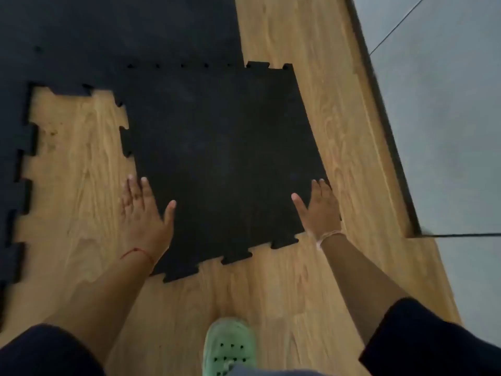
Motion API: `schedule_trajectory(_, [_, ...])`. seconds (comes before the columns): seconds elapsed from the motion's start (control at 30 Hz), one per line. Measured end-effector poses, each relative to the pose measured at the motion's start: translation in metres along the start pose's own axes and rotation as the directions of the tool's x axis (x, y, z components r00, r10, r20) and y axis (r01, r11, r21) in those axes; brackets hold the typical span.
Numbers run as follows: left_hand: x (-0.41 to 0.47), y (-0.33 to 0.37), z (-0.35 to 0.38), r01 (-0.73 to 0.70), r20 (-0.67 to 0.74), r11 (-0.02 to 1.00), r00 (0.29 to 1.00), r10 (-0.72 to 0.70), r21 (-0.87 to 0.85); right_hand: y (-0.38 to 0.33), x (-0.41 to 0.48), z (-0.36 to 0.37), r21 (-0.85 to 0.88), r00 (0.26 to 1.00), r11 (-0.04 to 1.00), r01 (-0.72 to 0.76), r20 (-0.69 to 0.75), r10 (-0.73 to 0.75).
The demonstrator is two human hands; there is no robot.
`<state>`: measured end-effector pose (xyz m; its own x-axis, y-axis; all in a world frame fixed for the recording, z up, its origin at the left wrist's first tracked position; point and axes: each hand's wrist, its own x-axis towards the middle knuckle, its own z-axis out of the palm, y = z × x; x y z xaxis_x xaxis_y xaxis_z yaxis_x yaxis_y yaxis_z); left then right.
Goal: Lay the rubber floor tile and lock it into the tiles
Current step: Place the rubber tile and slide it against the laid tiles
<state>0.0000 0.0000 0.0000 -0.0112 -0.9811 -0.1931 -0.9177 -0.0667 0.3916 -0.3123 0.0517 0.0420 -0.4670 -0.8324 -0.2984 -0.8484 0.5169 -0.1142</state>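
A black rubber floor tile [217,158] with puzzle-tooth edges lies flat on the wooden floor, its far edge meeting the laid black tiles [122,36]. It sits slightly skewed, and its far right corner sticks out past the laid tiles. My left hand [146,210] rests at the tile's near left edge, fingers spread, thumb on the rubber. At the near right edge, my right hand [320,210] lies with open fingers on the tile.
A column of laid tiles [13,172] with toothed edges runs down the left, leaving a gap of bare wooden floor [78,164] beside the loose tile. A dark threshold strip [379,118] and grey floor [447,104] lie right. My green shoe [230,348] stands near.
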Motion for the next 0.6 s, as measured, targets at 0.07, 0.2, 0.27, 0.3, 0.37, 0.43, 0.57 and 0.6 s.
schedule_trajectory(0.07, [0.004,-0.006,0.017,0.115,-0.015,0.993,0.993,-0.116,-0.038,0.014,0.017,0.015,-0.003,1.000,1.000,-0.007,-0.026,0.007])
schedule_trajectory(0.2, [0.009,-0.016,0.031,0.293,0.069,0.946,0.956,-0.286,-0.140,0.042,0.044,0.022,0.196,0.986,0.972,-0.130,-0.074,0.147])
schedule_trajectory(0.27, [0.011,-0.020,0.024,0.289,0.095,0.939,0.957,-0.275,-0.186,0.048,0.048,0.021,0.457,0.975,0.866,-0.204,0.017,0.221])
schedule_trajectory(0.3, [0.015,-0.021,0.021,0.293,0.091,0.932,0.956,-0.280,-0.212,0.050,0.050,0.021,0.577,0.968,0.781,-0.240,0.078,0.240])
schedule_trajectory(0.37, [0.029,-0.020,0.014,0.369,0.107,0.891,0.930,-0.353,-0.265,0.049,0.052,0.019,0.698,0.955,0.657,-0.284,0.143,0.261])
schedule_trajectory(0.43, [0.050,-0.017,0.008,0.539,0.172,0.751,0.840,-0.515,-0.382,0.049,0.059,0.019,0.755,0.953,0.595,-0.277,0.138,0.268])
schedule_trajectory(0.57, [0.079,-0.019,-0.004,0.672,0.256,0.586,0.727,-0.637,-0.453,0.053,0.071,0.019,0.737,0.927,0.576,-0.354,0.195,0.319])
schedule_trajectory(0.6, [0.084,-0.022,-0.008,0.673,0.269,0.568,0.725,-0.634,-0.473,0.053,0.068,0.020,0.731,0.921,0.567,-0.379,0.241,0.305])
